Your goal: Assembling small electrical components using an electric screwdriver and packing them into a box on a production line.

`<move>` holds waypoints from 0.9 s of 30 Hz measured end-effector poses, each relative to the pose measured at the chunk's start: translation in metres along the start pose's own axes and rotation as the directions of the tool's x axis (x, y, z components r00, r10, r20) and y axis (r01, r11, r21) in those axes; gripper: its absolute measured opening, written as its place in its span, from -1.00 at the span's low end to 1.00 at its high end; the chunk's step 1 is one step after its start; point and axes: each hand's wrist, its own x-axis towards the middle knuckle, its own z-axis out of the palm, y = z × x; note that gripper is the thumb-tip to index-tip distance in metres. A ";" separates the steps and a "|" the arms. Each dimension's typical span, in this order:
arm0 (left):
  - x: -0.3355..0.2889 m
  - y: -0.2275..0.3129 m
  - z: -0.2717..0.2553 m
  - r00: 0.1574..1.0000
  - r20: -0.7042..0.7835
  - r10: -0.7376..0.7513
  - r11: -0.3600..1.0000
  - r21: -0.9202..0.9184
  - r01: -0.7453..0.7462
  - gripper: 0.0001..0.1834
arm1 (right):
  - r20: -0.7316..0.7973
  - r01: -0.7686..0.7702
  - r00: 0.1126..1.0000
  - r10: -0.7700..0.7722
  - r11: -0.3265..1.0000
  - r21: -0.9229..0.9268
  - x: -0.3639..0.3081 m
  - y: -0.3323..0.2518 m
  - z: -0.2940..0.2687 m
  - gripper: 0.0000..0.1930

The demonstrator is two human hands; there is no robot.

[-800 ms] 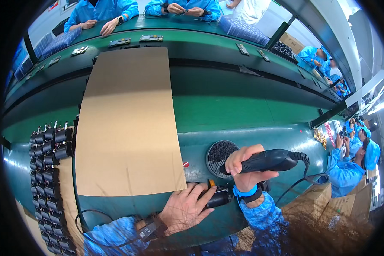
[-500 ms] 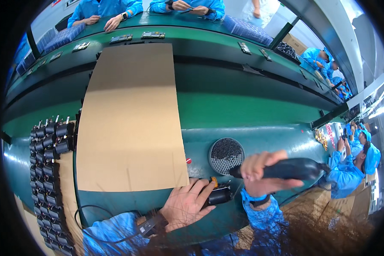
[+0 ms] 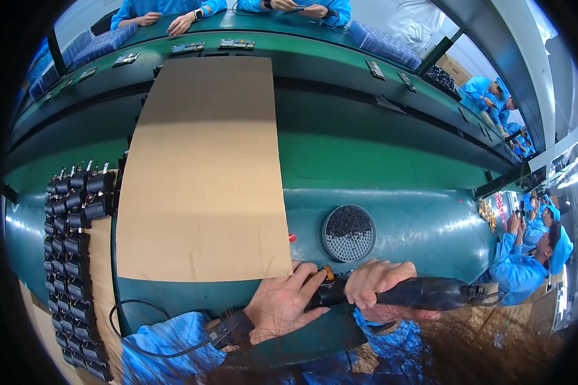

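Observation:
My right hand (image 3: 380, 285) is wrapped round a black corded electric screwdriver (image 3: 433, 293), which lies nearly level, its tip end toward the left. That end meets a black cylindrical part (image 3: 328, 294) on the bench, though my fingers hide the exact contact. My left hand (image 3: 284, 305) steadies this part from the left, fingers bent against it. A small orange-yellow piece (image 3: 329, 274) sticks up from the part's far side. Just beyond my right hand stands a round grey dish (image 3: 351, 251) with many small dark screws heaped in its far half.
A large brown cardboard sheet (image 3: 202, 179) covers the bench ahead-left. Rows of similar black parts (image 3: 70, 263) stand at the far left. Circuit boards (image 3: 236, 44) lie along the green line, with co-workers (image 3: 523, 269) in blue across it and at right. A red piece (image 3: 292, 237) sits beside the sheet.
My right hand has brought the screwdriver down and left, from above near the dish onto the black part. My left hand stays by the part. The whole view has shifted slightly.

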 end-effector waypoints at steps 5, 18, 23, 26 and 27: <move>-0.001 0.002 -0.002 1.000 0.001 0.006 1.000 0.011 -0.006 -0.31 | -0.053 0.009 0.999 -0.009 1.000 0.002 -0.005 0.002 0.006 -0.10; -0.006 0.000 -0.007 0.997 0.032 -0.063 0.998 -0.005 0.063 -0.28 | -0.077 0.010 0.997 -0.003 0.995 0.096 -0.001 0.023 0.007 -0.10; -0.004 -0.002 0.009 0.996 0.086 -0.032 0.994 -0.098 0.040 -0.26 | -0.088 -0.094 0.990 0.107 0.986 0.139 -0.063 0.038 -0.037 -0.08; -0.007 0.007 0.013 0.999 0.030 -0.028 1.000 0.003 0.028 -0.25 | -0.200 -0.018 0.979 0.035 0.996 0.088 -0.015 0.018 0.015 -0.09; -0.008 0.007 0.017 0.999 0.027 -0.029 1.000 -0.009 0.029 -0.26 | -0.187 0.001 0.982 0.017 0.996 0.094 -0.014 0.016 0.012 -0.09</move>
